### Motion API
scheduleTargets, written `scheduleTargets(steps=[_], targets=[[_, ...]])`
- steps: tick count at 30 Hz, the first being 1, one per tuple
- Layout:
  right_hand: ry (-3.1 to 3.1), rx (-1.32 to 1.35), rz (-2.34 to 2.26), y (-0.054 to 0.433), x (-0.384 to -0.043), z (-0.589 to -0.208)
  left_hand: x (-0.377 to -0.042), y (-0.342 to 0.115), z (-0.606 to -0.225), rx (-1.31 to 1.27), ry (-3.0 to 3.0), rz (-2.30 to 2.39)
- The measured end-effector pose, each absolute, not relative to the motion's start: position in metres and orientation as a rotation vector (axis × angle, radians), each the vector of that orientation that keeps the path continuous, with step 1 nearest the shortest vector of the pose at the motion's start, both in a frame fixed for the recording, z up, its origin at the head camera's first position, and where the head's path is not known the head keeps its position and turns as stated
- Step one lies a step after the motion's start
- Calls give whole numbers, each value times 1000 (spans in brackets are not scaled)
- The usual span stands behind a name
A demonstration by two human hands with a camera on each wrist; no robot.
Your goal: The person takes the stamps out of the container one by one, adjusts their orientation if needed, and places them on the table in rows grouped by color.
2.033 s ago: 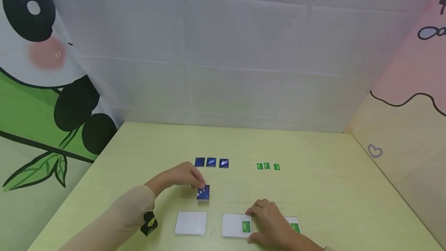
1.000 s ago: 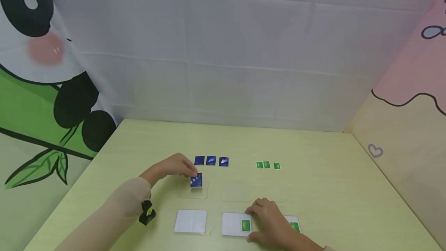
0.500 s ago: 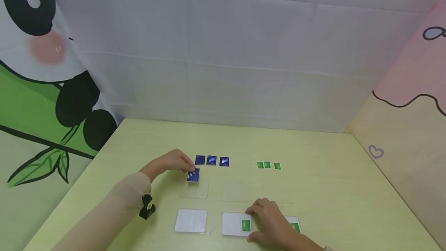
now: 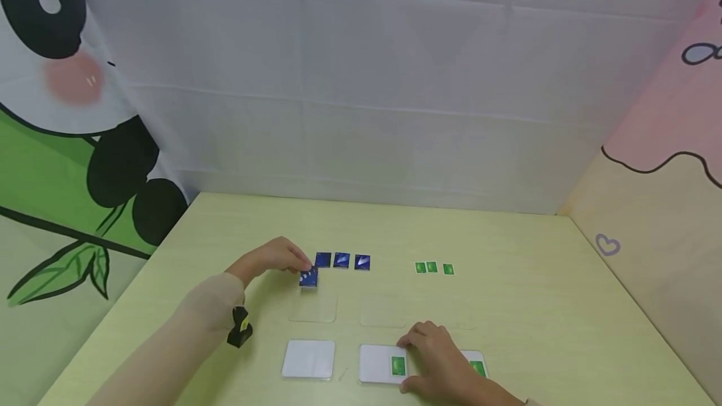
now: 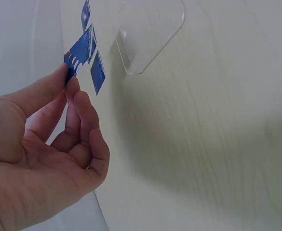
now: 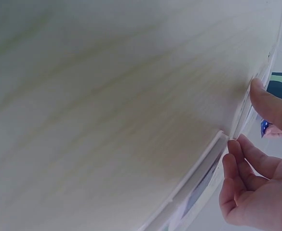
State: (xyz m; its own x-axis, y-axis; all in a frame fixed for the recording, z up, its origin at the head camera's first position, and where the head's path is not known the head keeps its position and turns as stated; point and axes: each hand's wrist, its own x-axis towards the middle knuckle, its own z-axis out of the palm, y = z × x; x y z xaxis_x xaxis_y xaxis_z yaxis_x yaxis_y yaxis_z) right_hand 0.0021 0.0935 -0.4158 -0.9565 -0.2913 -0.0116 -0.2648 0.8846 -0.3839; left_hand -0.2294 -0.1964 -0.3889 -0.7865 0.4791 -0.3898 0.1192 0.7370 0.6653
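Observation:
My left hand (image 4: 276, 254) pinches a small dark blue card (image 4: 308, 278) with white moon phases by its upper corner, thumb against fingers. In the left wrist view this moon card (image 5: 78, 50) is tilted above the table. My right hand (image 4: 437, 359) grips a white rounded plate (image 4: 375, 363) at its right end, fingers at the far edge and thumb at the near edge. A small green picture card (image 4: 398, 366) lies on that plate. The right wrist view shows the thumb and fingertips (image 6: 233, 146) at the plate's edges. Part of the plate is hidden by the hand.
Three blue cards (image 4: 341, 260) and three green cards (image 4: 432, 267) lie in rows farther back. Clear rounded covers (image 4: 313, 309) lie in the middle. Another white plate (image 4: 308, 359) is at left; one with a green card (image 4: 477, 368) is partly behind my right hand.
The left hand has carried the moon card back and to the left, past the clear cover to beside the blue row. The right hand stays on its plate.

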Motion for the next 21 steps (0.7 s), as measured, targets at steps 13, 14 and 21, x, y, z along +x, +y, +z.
scheduleTargets(steps=[13,14,21], targets=[[2984,-503,-634,96,1,-418,-240,-196,-389,400,2407,832],[2981,-501,-637,96,1,-418,-242,-196,-389,386,2406,836],[2958,-478,-635,96,0,-417,-248,-197,-393,381,2413,838]])
